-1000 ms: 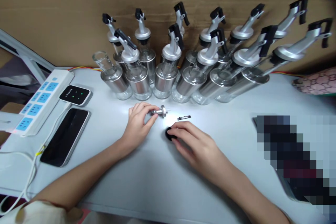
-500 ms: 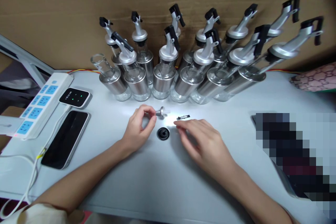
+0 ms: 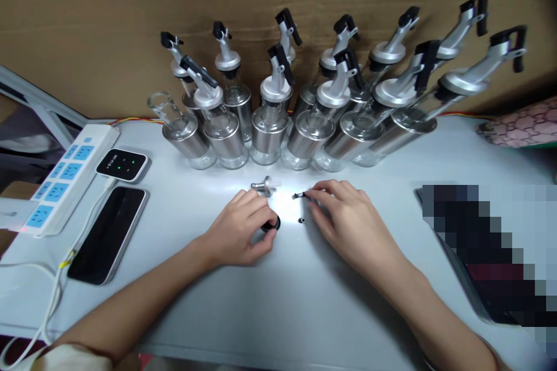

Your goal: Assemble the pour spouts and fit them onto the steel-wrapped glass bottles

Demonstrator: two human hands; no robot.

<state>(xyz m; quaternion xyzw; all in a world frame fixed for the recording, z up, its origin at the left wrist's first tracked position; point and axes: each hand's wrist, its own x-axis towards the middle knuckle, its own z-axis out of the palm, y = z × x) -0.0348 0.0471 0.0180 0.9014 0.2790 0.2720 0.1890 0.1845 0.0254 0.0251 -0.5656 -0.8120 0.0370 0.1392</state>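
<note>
My left hand (image 3: 239,229) is closed with its fingertips on the round black ring-shaped stopper (image 3: 273,223), which is partly hidden under the fingers. Close above that hand, a silver pourer spout (image 3: 266,186) with a clear tip lies on its side on the table. Thumb and forefinger of my right hand (image 3: 348,214) come together at the right end of a small black lever (image 3: 299,195). Between the two hands sits a tiny black piece (image 3: 301,220) with a pale end.
Behind the hands stand several glass-and-steel oil bottles (image 3: 270,133) with pourers; one at the left, an open-necked bottle (image 3: 187,133), has none. A power strip (image 3: 56,179), a small Wi-Fi device (image 3: 123,164) and a phone (image 3: 108,235) lie left. A blurred dark object (image 3: 483,261) lies right.
My left hand has let go of the spout and moved down to the round black stopper. The right hand has shifted right, its fingertips now at the lever. The tiny black piece now shows.
</note>
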